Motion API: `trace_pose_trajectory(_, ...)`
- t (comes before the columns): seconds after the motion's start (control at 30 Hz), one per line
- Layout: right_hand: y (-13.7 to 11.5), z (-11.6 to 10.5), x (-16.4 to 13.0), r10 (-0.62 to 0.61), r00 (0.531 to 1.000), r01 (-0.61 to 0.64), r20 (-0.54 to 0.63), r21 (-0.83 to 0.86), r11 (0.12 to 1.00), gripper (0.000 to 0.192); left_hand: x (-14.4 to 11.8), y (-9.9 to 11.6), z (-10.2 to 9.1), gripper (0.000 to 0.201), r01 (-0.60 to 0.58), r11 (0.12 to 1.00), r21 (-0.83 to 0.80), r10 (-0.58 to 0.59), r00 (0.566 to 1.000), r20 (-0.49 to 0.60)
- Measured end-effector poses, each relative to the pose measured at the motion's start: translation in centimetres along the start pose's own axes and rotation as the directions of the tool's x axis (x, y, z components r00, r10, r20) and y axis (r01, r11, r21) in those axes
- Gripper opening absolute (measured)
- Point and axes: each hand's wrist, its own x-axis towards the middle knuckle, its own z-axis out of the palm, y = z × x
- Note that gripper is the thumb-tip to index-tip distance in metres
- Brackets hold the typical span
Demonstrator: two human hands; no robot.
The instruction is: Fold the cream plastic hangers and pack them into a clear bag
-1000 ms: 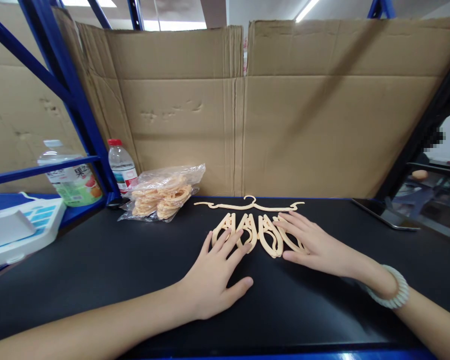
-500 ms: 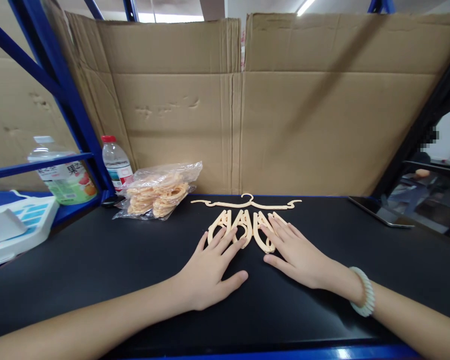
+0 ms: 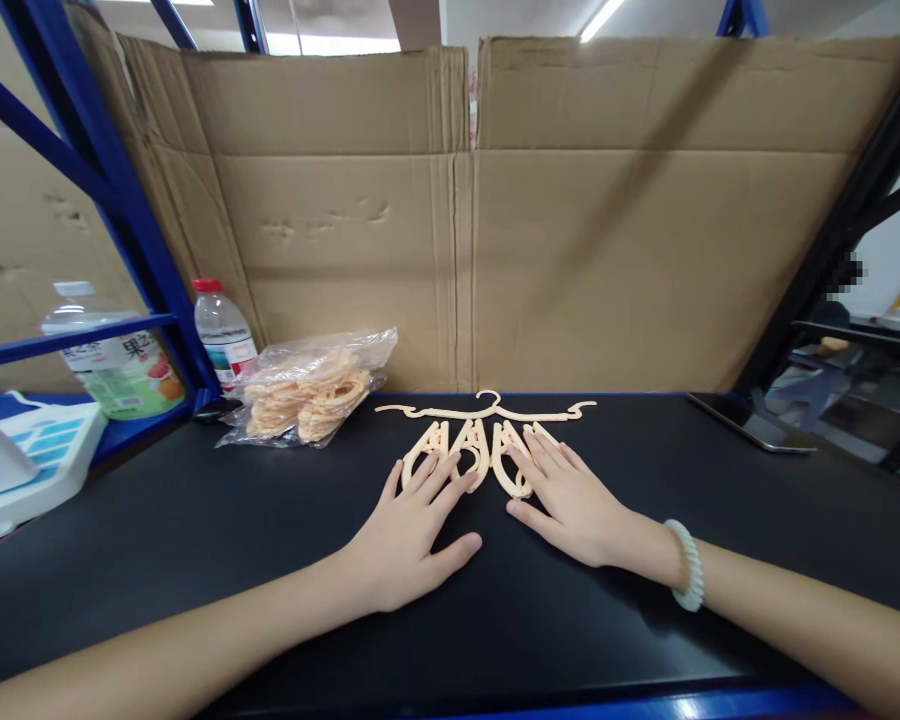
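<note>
Several cream folding hangers lie folded in a row on the black tabletop (image 3: pixel 307 640). My left hand (image 3: pixel 412 535) lies flat with fingers spread, its fingertips over the left folded hanger (image 3: pixel 412 462) and the middle folded hanger (image 3: pixel 480 465). My right hand (image 3: pixel 574 500), a pale coiled band at its wrist, also rests open, its fingers over the right folded hangers (image 3: pixel 505 465) and partly hiding them. Just beyond the row an unfolded hanger (image 3: pixel 457 412) lies with its hook pointing away from me.
A clear plastic bag (image 3: pixel 307 390) of more cream hangers lies back left, beside a red-capped bottle (image 3: pixel 223 330). Farther left are a large labelled bottle (image 3: pixel 124 360) and a white-and-blue device (image 3: pixel 30 465). A dark flat tablet-like object (image 3: pixel 750 425) lies back right. Cardboard (image 3: pixel 645 230) walls the rear.
The camera view has shifted slightly. My right hand has moved a little to the left, closer to the left hand. My left hand stays on the folded hangers.
</note>
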Motion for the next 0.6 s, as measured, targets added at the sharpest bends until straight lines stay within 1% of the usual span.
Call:
trace_pose_trajectory(0.13, -0.30, -0.38, 0.16, 0.021, 1.000, -0.021, 0.023, -0.022, 1.000, 0.071, 0.03, 0.10, -0.13, 0.060, 0.006, 1.000, 0.001, -0.006, 1.000, 0.008)
trace_pose_trajectory(0.43, -0.64, -0.03, 0.77, 0.036, 0.999, -0.036, -0.011, -0.012, 0.999, 0.069, 0.09, 0.15, -0.36, 0.059, 0.006, 1.000, -0.007, -0.006, 1.000, 0.013)
trace_pose_trajectory(0.53, -0.45, 0.12, 0.71, 0.037, 0.998, -0.035, -0.049, 0.039, 0.999, 0.070, 0.05, 0.05, -0.26, 0.058, 0.007, 1.000, -0.017, -0.007, 1.000, 0.005)
trace_pose_trajectory(0.6, -0.14, 0.17, 0.67, 0.042, 0.994, -0.033, -0.098, 0.094, 0.995, 0.069, 0.00, -0.05, -0.25, 0.057, 0.003, 1.000, -0.030, -0.003, 1.000, -0.026)
